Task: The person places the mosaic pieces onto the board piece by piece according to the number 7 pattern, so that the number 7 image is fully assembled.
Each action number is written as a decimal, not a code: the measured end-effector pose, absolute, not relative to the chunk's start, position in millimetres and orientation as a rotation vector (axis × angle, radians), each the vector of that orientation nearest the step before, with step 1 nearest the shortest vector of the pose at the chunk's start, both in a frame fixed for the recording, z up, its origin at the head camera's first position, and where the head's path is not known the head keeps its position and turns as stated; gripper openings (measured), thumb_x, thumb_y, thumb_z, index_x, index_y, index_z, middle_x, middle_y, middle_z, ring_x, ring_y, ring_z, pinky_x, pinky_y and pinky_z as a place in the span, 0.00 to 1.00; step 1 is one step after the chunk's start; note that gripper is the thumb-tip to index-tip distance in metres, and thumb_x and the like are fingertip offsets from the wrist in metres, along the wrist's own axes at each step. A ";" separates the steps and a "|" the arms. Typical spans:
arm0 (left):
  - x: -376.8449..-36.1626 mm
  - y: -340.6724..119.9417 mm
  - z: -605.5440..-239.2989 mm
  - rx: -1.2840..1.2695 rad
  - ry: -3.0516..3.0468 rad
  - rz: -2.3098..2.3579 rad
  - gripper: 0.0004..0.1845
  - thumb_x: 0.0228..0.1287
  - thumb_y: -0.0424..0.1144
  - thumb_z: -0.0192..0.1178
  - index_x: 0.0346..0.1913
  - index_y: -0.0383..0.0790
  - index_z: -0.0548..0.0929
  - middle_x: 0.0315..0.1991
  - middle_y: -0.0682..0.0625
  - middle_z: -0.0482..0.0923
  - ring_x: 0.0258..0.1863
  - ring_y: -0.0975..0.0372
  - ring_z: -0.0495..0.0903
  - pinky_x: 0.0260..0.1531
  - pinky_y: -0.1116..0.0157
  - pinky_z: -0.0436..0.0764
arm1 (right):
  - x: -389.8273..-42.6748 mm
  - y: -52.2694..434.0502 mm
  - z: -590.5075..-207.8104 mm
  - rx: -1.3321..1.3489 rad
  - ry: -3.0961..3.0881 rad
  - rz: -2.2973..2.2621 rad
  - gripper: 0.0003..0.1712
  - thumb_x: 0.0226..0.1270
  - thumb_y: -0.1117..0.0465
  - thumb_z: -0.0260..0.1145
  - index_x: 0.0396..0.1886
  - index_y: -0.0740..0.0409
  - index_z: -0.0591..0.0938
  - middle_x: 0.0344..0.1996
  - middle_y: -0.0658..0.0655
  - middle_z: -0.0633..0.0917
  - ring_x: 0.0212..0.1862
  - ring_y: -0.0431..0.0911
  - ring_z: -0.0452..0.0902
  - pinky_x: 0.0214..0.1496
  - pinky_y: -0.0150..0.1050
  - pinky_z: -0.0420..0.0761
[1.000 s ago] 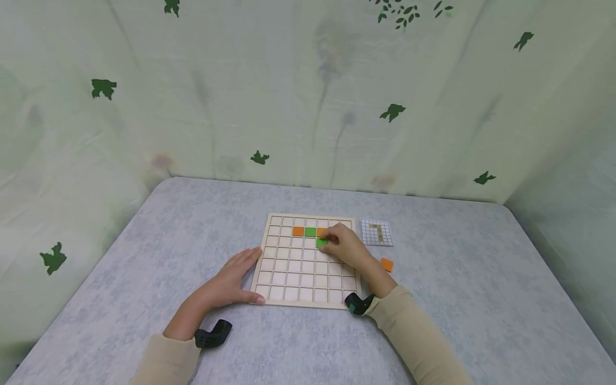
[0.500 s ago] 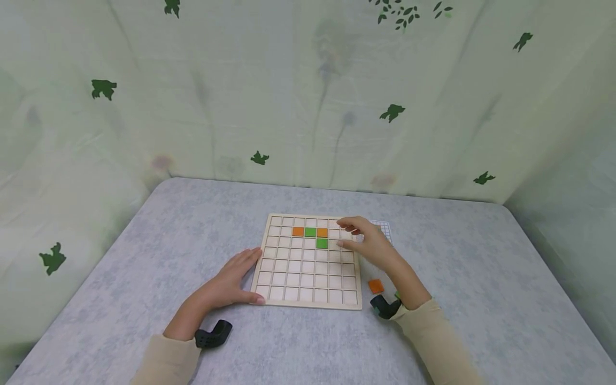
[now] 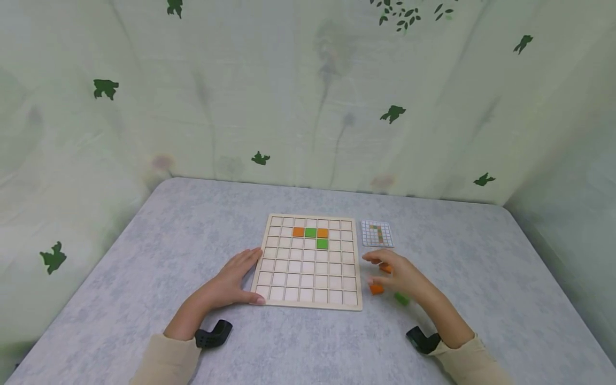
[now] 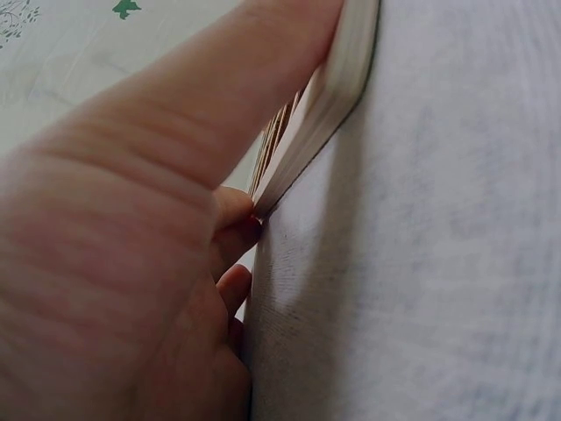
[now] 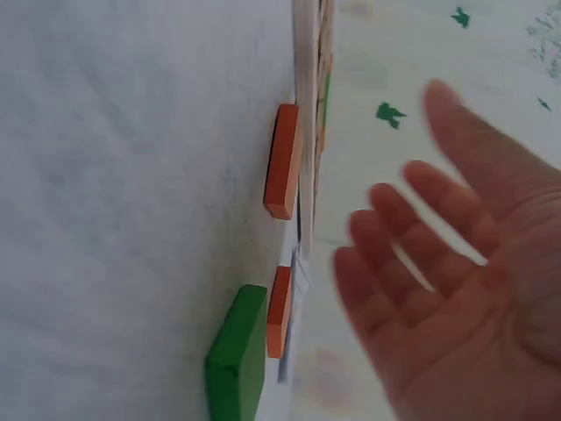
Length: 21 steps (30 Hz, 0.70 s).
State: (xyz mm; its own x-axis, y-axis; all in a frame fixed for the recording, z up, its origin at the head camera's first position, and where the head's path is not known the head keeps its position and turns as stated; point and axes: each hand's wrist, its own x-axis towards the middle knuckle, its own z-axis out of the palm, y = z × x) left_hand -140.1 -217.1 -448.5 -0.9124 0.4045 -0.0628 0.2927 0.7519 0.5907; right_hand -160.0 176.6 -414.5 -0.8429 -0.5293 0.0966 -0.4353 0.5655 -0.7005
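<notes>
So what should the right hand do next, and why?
Probably lower the open right hand onto the near orange square tile and pinch it: the hand hovers empty over loose tiles, while the left hand steadies the wooden grid board.

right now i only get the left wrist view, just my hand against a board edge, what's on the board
Observer: The head view shows four tiles on the board: orange, green and orange in a row, and one green tile under the last.
Operator: where's the right hand
Observer: The right hand hovers open over loose tiles on the table, right of the board.
Operator: which loose tiles
Observer: The right wrist view shows two orange tiles and one green, all lying flat.
Operator: any pattern to copy
Observer: A small grid card lies past the board's far right corner.
</notes>
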 end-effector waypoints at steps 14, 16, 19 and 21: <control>-140.0 -216.4 -446.6 0.554 2.765 0.885 0.63 0.33 0.65 0.67 0.69 0.35 0.49 0.68 0.39 0.47 0.67 0.46 0.41 0.60 0.45 0.46 | -152.3 190.9 -431.1 -0.806 2.705 -0.863 0.13 0.53 0.61 0.69 0.40 0.53 0.81 0.42 0.50 0.78 0.62 0.61 0.59 0.56 0.50 0.67; -140.1 -216.3 -446.7 0.553 2.764 0.884 0.63 0.33 0.65 0.67 0.69 0.35 0.49 0.68 0.39 0.47 0.67 0.46 0.41 0.60 0.45 0.46 | -153.0 188.4 -428.8 -0.801 2.718 -0.865 0.12 0.53 0.61 0.68 0.39 0.53 0.80 0.40 0.48 0.78 0.56 0.56 0.67 0.52 0.47 0.71; -140.3 -216.1 -447.1 0.555 2.764 0.896 0.63 0.33 0.65 0.67 0.69 0.35 0.49 0.68 0.39 0.48 0.67 0.45 0.41 0.60 0.45 0.46 | -154.9 183.2 -422.6 -0.821 2.723 -0.920 0.12 0.55 0.61 0.67 0.40 0.54 0.80 0.38 0.47 0.78 0.46 0.49 0.73 0.46 0.43 0.74; -140.3 -215.9 -447.4 0.553 2.764 0.903 0.63 0.33 0.65 0.67 0.69 0.35 0.50 0.68 0.39 0.48 0.66 0.45 0.41 0.60 0.44 0.46 | -157.3 178.3 -417.2 -0.852 2.726 -0.968 0.13 0.56 0.61 0.67 0.42 0.55 0.79 0.37 0.47 0.78 0.40 0.45 0.72 0.41 0.41 0.75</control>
State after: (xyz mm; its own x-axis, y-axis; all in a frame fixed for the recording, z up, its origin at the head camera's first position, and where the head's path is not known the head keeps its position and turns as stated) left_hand -140.3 -215.9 -447.4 -0.9143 0.4012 -0.0557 0.2909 0.7461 0.5990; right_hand -157.3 178.3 -417.2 -0.8329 -0.5494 0.0666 -0.4684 0.6358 -0.6135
